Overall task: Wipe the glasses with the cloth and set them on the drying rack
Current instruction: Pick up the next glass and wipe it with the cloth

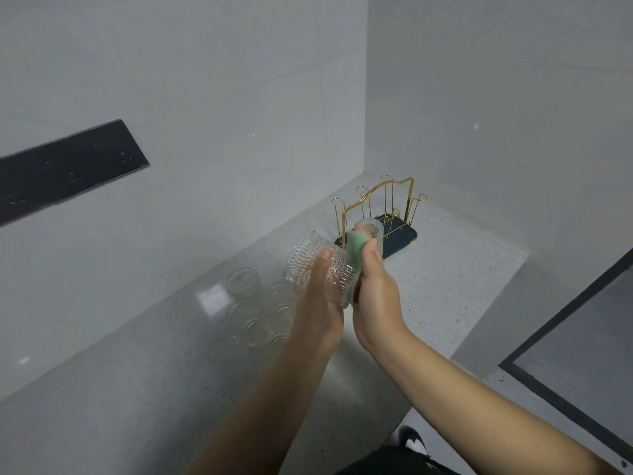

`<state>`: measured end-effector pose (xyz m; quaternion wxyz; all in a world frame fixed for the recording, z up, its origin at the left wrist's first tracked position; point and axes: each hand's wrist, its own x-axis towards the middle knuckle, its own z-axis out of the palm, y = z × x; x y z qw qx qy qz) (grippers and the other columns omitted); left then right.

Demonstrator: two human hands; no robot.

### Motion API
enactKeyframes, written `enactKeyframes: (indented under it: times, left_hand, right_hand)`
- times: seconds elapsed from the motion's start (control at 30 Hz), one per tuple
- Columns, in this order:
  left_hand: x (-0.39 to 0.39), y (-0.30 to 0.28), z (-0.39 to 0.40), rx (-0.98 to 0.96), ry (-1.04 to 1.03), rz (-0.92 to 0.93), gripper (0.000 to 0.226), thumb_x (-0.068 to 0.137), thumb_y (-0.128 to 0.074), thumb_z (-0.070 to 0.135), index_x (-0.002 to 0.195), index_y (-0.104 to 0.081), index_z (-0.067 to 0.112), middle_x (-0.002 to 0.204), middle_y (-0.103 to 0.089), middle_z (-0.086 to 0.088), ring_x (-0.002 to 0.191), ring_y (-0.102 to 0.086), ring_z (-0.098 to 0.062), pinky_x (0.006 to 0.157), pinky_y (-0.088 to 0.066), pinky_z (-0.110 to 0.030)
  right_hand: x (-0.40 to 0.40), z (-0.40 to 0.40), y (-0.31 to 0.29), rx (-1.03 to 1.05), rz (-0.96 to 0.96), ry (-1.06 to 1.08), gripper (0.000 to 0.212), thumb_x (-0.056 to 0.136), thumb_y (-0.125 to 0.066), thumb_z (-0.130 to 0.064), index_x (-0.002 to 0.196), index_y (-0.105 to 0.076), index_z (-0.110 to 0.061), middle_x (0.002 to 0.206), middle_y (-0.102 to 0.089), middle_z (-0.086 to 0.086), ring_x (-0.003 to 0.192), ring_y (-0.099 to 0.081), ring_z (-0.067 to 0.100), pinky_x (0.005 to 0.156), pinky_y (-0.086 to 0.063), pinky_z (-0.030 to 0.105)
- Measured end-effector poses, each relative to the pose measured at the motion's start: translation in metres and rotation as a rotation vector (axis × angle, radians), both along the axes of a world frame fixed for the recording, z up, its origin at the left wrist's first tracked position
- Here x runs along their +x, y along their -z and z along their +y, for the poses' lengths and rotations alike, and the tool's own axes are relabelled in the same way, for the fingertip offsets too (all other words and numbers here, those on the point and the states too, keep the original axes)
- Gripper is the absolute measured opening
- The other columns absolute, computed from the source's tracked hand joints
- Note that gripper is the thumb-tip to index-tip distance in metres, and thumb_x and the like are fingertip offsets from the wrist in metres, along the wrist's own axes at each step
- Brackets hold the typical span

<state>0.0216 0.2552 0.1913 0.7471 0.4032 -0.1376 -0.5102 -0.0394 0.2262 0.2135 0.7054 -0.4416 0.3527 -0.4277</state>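
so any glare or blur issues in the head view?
Head view: glare patch on the counter beside the standing glasses, which read faint; the held glass and both hands are slightly soft; wide-angle lens tilts the walls; rack stays legible.

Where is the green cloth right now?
In the head view the cloth is near the middle, gripped by the right hand and pressed against the glass held by the left hand, just in front of the gold rack.
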Motion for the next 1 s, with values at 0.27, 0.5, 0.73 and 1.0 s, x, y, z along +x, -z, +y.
enactKeyframes:
  times: [0.27,0.5,0.73,1.0]
  left_hand:
    - [0.007,-0.002,0.010,-0.024,0.132,-0.273,0.046,0.091,-0.060,0.023,0.134,-0.056,0.008,0.129,-0.064,-0.016,0.121,-0.060,-0.030,0.091,-0.054,-0.043]
    - [0.007,-0.005,0.020,0.057,0.314,-0.387,0.046,0.092,-0.062,0.024,0.134,-0.055,0.007,0.131,-0.062,-0.018,0.117,-0.063,-0.025,0.092,-0.054,-0.040]
    - [0.027,-0.022,0.018,0.096,0.586,-0.281,0.042,0.090,-0.055,0.042,0.121,-0.060,0.014,0.105,-0.071,-0.006,0.094,-0.070,-0.019,0.079,-0.057,-0.035]
    - [0.023,-0.008,0.024,-0.011,0.628,-0.051,0.058,0.085,-0.063,0.054,0.123,-0.061,0.010,0.107,-0.066,-0.014,0.093,-0.066,-0.027,0.083,-0.055,-0.039]
  right_hand:
    - [-0.015,-0.023,-0.009,0.010,0.240,-0.036,0.036,0.100,-0.034,-0.032,0.126,-0.058,-0.026,0.132,-0.056,0.003,0.123,-0.051,0.018,0.106,-0.041,0.042]
    - [-0.016,-0.033,-0.012,-0.156,0.209,-0.085,0.035,0.098,-0.036,-0.035,0.110,-0.068,-0.027,0.121,-0.065,-0.003,0.117,-0.055,0.011,0.109,-0.036,0.037]
    - [-0.022,-0.029,-0.010,-0.409,0.219,-0.073,0.039,0.099,-0.041,-0.027,0.063,-0.045,-0.011,0.060,-0.041,-0.005,0.058,-0.041,0.008,0.062,-0.033,0.027]
    - [-0.021,-0.034,-0.012,-0.611,0.315,0.064,0.047,0.091,-0.042,-0.025,0.047,-0.027,-0.019,0.044,-0.026,-0.007,0.043,-0.026,0.005,0.047,-0.023,0.021]
